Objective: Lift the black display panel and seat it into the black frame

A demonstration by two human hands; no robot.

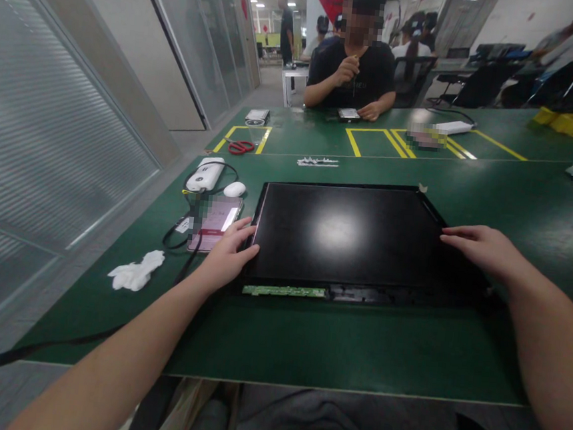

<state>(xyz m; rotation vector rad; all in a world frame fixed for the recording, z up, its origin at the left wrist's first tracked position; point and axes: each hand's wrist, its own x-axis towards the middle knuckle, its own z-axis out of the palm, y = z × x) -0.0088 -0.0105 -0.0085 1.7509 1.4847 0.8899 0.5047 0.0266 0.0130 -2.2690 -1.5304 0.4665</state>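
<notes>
A black LCD panel (309, 244) lies face up before me, with a bright reflection at its middle. Along its near edge runs a narrow green circuit board (284, 291), toward the left. My left hand (227, 253) grips the panel's left edge, its thumb on the border and its fingers farther up the side. At the opposite edge, my right hand (481, 249) holds the panel with fingers and thumb close together; the underside of this grip is hidden. A small pale tab (422, 188) sticks up at the far right corner.
Left of the panel lie a phone (215, 225), a white power bank (206, 174) with a black cable, a white mouse-like object (234, 189) and crumpled tissue (136, 271). Red-handled scissors (241, 147) and white strips (318, 161) lie beyond. A person (352, 67) sits opposite, handling a small device.
</notes>
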